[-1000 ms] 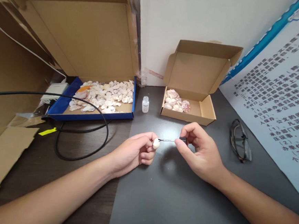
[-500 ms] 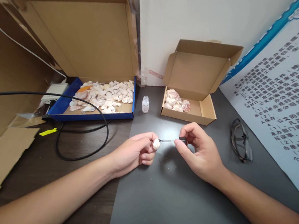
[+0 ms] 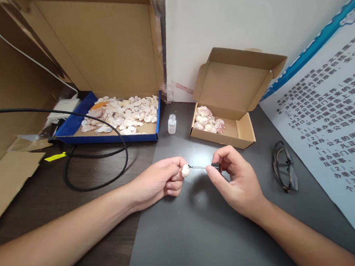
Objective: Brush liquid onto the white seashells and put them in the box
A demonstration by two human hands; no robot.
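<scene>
Between the thumb and fingers of my left hand (image 3: 164, 181) is a small white ribbed seashell (image 3: 185, 170). My right hand (image 3: 236, 177) pinches the black cap of a thin brush applicator (image 3: 216, 167), held level. Its clear stem points left and its dark tip touches or nearly touches the shell's upper edge; I cannot tell which. Beyond my hands a small glass bottle (image 3: 172, 125) with a white label stands upright and uncapped on the grey mat (image 3: 179, 235).
At the back left, a blue-edged box (image 3: 110, 138) holds many pale shells. A small cardboard box (image 3: 245, 131), lid up, holds several shells. A black cable (image 3: 125, 153) loops at left. Glasses (image 3: 284, 166) lie at right, beside a printed sheet (image 3: 331, 137).
Both hands hold almost the same pose, with shell and brush applicator still close together. The whole view has shifted very slightly.
</scene>
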